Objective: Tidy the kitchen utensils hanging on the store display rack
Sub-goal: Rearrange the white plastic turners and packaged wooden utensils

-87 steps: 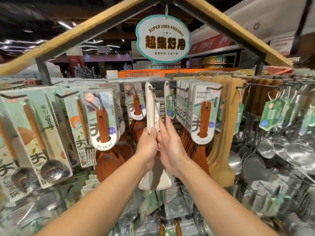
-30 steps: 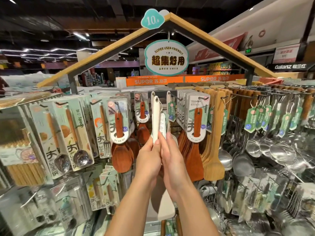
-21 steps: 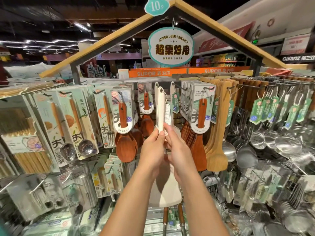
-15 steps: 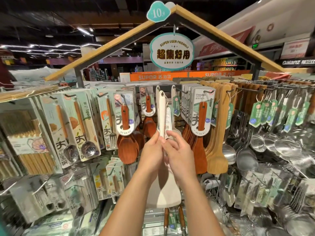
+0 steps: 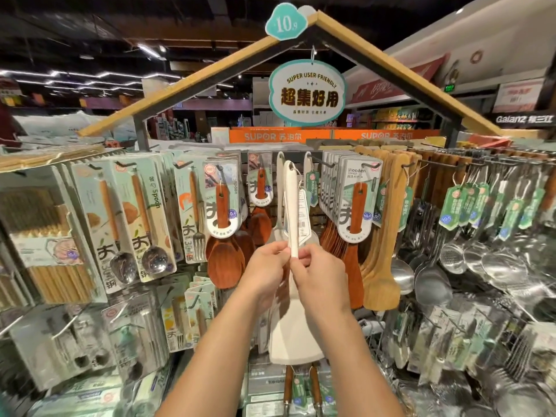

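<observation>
spatula (image 5: 292, 206): cream-white | spoons (image 5: 225, 260): red-brown wood | turner (image 5: 380, 284): pale wood | ladles (image 5: 433, 284): silver | tags (image 5: 457, 203): green | sign (image 5: 307, 91): teal rim, brown characters

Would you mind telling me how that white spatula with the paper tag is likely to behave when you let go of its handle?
The white spatula seems to hang by its top hole, so it would probably swing briefly. Both the left hand and right hand pinch it lightly, suggesting it is light. Its paper tag looks loose and may flutter.
</observation>
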